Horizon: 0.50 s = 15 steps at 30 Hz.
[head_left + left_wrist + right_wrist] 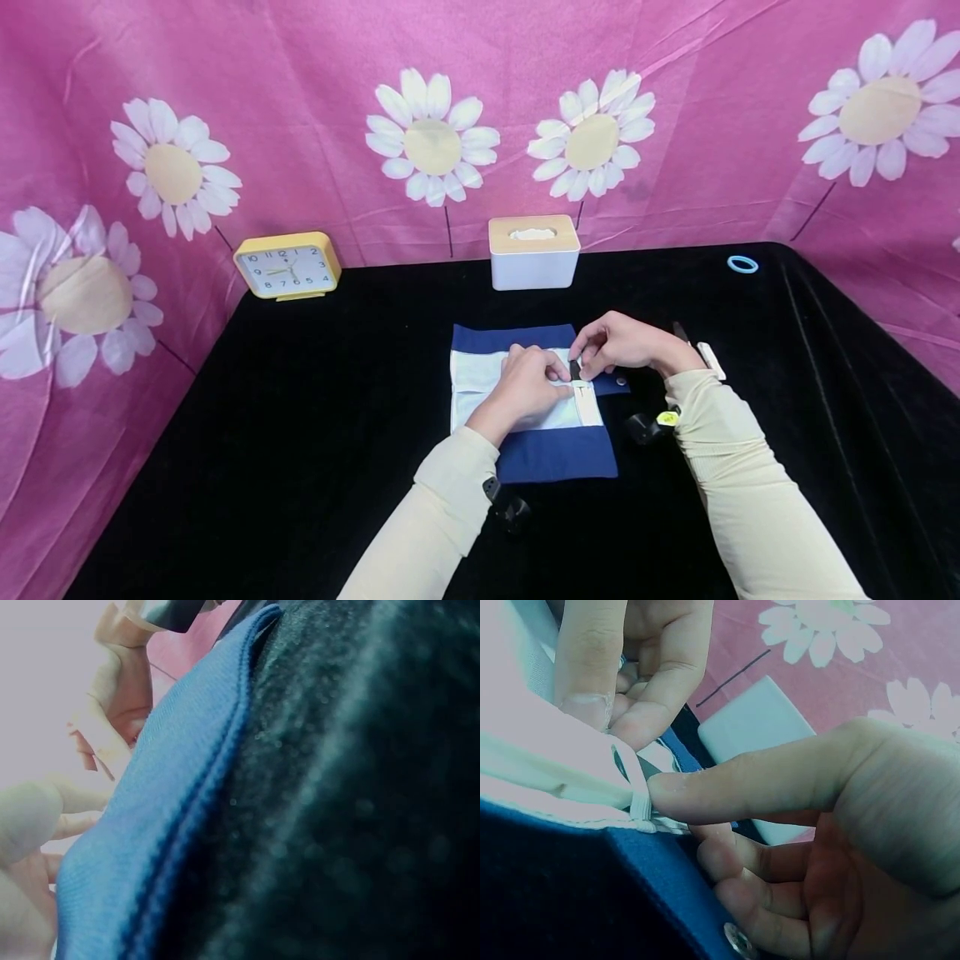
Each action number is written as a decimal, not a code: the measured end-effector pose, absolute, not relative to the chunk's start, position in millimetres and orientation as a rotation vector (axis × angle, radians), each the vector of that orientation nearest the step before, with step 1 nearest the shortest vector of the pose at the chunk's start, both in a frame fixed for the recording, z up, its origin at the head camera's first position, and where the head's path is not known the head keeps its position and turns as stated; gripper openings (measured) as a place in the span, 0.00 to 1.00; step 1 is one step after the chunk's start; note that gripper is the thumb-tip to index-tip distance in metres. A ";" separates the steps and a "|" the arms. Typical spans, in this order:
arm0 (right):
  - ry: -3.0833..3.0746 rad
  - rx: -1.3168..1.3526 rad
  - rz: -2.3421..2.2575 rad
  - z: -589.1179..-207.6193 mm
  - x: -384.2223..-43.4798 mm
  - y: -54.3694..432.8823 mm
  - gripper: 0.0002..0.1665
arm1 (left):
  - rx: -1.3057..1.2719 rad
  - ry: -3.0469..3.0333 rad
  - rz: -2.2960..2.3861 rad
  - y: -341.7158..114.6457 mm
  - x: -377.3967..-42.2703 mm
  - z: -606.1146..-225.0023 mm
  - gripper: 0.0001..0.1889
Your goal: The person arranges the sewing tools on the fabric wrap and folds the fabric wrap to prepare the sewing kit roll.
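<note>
An unfolded cloth case, blue with a white inner panel, lies on the black cloth. At its right edge is a white elastic loop. A slim dark item sits at this loop, its kind unclear because fingers cover most of it. My right hand pinches the dark item between thumb and fingers. Beside it my left hand pinches the case's white fabric close to the loop, thumb and forefinger bent. The left wrist view shows mainly the case's blue border, with both hands partly behind it.
A white tissue box with a wooden-looking top stands behind the case. At the back left is a yellow clock; at the back right lies a small blue ring. A blue strap with a metal snap extends from the case's right side.
</note>
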State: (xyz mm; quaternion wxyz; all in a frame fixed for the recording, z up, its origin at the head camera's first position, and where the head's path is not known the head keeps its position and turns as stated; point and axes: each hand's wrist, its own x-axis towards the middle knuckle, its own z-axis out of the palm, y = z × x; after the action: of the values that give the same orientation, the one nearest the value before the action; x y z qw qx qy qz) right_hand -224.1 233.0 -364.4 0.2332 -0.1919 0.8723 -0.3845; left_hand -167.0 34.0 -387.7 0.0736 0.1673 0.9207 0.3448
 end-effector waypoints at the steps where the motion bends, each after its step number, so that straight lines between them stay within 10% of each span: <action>1: 2.397 -0.530 -1.055 -364.5 -224.1 233.2 0.18 | 0.501 2.764 1.037 34.3 -167.0 -387.8 0.04; 15: 2.415 -0.524 -1.108 -363.1 -223.5 236.5 0.20 | 0.725 2.664 1.073 15.8 -175.4 -379.4 0.07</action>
State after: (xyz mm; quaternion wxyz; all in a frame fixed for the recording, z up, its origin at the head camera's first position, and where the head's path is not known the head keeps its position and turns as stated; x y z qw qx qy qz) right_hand -223.5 236.5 -363.1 0.2151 -0.1890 0.8709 -0.3994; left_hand -175.4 15.8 -379.4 0.0897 0.2437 0.8957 0.3609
